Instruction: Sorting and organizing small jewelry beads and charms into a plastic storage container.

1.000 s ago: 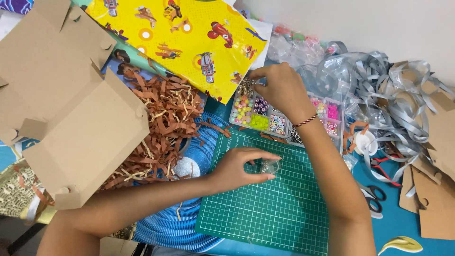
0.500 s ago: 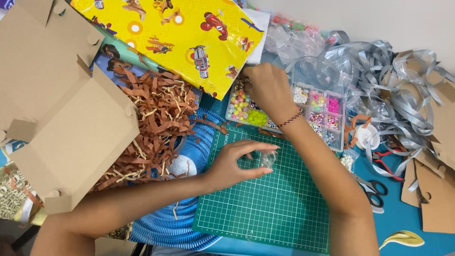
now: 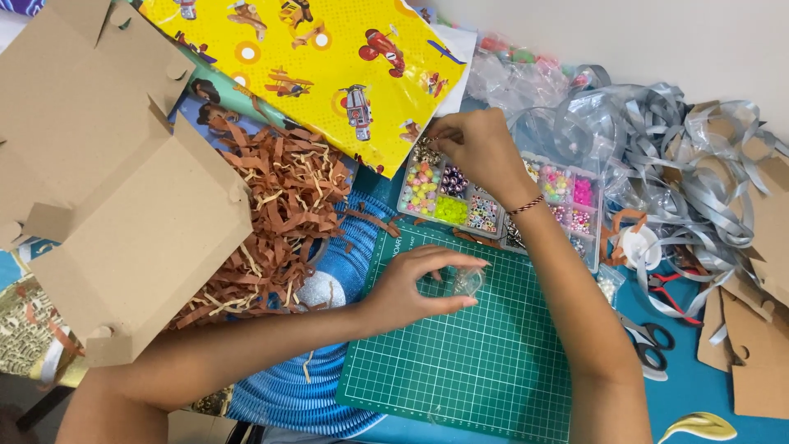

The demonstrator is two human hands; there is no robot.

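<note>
My left hand point(image 3: 415, 288) rests on the green cutting mat point(image 3: 460, 362), thumb and fingers pinching a small clear plastic bag point(image 3: 468, 282). My right hand point(image 3: 481, 148) reaches over the clear compartment box of coloured beads point(image 3: 436, 193), its fingertips pinched together above the box's far left compartment. Whether a bead sits between those fingertips is too small to tell. A braided bracelet circles the right wrist.
An open brown cardboard box point(image 3: 123, 189) lies at the left beside shredded brown paper point(image 3: 283, 205). Yellow wrapping paper point(image 3: 329, 57) is behind. Grey ribbon tangle point(image 3: 682, 173), scissors point(image 3: 649, 341), red pliers point(image 3: 670, 288) and cardboard tags point(image 3: 752, 345) lie at the right.
My right hand has stayed over the bead box's far left compartments, fingers shifting slightly. The left hand keeps pinching the small bag on the mat. The view has wobbled a little.
</note>
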